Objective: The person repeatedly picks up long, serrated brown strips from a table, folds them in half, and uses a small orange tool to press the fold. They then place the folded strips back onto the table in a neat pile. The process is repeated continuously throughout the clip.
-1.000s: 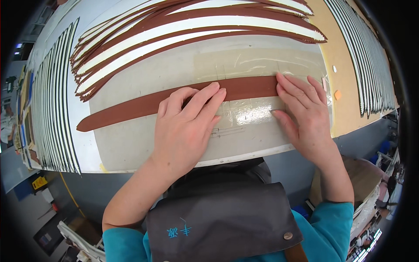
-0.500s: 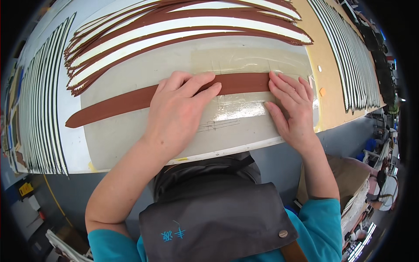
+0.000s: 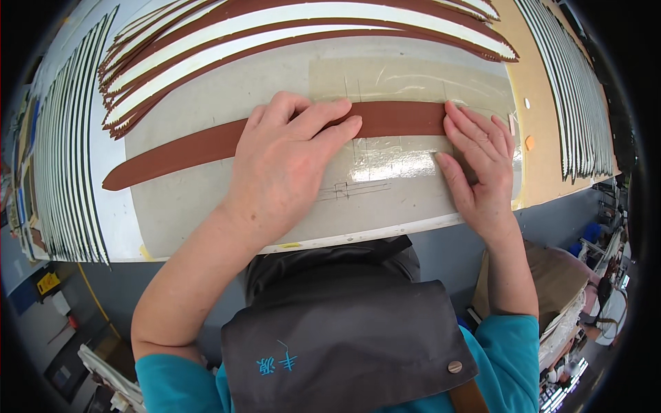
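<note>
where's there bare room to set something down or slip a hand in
Bare grey mat shows between the brown strip, left hand and near table edge, and beyond that strip, up to the brown-and-white pile. A slim patch of tan board borders the right-side striped bundle. Crowded: the pile itself, and the strip's right end, beside the right hand.

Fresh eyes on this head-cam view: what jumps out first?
The long brown strip across the grey mat, left hand over its middle, right hand at its right end. Beyond it, a pile of brown-and-white strips spans the top. Striped rows flank the table left and right.
</note>
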Demonstrator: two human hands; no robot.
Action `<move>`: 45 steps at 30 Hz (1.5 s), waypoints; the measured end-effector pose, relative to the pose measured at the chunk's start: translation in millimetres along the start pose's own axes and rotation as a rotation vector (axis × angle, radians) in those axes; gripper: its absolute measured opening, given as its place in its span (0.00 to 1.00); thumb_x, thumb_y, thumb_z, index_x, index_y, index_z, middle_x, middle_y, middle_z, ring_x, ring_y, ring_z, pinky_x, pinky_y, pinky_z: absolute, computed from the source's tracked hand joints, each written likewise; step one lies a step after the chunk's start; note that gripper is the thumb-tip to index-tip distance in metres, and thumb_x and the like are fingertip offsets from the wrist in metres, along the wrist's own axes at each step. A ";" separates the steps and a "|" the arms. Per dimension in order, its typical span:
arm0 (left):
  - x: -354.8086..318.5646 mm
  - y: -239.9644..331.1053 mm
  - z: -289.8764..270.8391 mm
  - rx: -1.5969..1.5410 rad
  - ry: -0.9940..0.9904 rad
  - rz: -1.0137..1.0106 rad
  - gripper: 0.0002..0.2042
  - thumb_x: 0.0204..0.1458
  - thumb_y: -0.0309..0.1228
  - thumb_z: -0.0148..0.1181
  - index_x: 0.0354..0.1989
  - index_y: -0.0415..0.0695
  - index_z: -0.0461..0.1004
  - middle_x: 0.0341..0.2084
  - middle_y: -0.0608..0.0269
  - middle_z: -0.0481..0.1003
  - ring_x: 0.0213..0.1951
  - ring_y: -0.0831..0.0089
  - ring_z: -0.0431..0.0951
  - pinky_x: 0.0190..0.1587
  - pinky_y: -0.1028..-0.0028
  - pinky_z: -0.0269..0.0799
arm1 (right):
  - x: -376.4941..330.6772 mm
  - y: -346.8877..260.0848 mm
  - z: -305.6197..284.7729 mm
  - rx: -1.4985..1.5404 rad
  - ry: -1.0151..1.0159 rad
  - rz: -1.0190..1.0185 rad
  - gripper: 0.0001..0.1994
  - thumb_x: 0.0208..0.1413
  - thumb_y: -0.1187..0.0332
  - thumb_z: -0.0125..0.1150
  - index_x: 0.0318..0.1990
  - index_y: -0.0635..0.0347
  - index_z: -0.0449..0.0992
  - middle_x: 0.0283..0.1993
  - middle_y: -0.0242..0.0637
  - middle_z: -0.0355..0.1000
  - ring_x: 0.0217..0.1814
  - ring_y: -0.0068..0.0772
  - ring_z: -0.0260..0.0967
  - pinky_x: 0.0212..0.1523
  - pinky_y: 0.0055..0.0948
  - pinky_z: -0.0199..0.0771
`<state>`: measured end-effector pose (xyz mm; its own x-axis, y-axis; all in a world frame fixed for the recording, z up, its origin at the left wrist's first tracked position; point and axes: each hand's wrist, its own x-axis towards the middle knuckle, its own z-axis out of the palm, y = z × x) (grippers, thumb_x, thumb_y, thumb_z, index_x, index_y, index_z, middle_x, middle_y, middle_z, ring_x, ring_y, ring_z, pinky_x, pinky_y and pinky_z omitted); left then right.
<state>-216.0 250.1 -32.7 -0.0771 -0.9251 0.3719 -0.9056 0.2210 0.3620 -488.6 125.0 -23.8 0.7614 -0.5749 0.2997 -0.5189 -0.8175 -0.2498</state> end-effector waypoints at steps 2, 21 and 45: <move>2.7 -1.1 2.2 -0.021 -0.006 0.015 0.22 0.47 0.17 0.62 0.52 0.46 0.85 0.56 0.66 0.81 0.49 0.57 0.75 0.54 0.62 0.76 | -1.4 0.6 -4.4 -0.028 -0.008 0.007 0.21 0.56 0.69 0.74 0.58 0.62 0.83 0.70 0.37 0.75 0.72 0.42 0.70 0.75 0.47 0.59; 4.6 0.6 3.1 -0.053 -0.017 0.045 0.20 0.52 0.17 0.58 0.54 0.39 0.83 0.58 0.64 0.81 0.50 0.57 0.74 0.56 0.63 0.72 | -43.0 130.2 -65.3 0.219 0.153 0.960 0.18 0.58 0.59 0.77 0.49 0.63 0.86 0.36 0.29 0.79 0.36 0.18 0.72 0.38 0.21 0.72; -0.9 -8.4 8.4 -0.216 0.038 -0.003 0.19 0.50 0.21 0.60 0.51 0.42 0.84 0.53 0.71 0.80 0.52 0.64 0.74 0.59 0.62 0.71 | 104.2 -59.2 22.1 0.758 -0.114 0.621 0.05 0.59 0.76 0.69 0.40 0.67 0.81 0.32 0.32 0.80 0.28 0.15 0.73 0.29 0.19 0.76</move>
<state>-211.9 246.4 -43.2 -0.0554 -0.9144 0.4009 -0.7949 0.2834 0.5366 -369.9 114.2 1.9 0.4915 -0.8550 -0.1655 -0.4831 -0.1096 -0.8687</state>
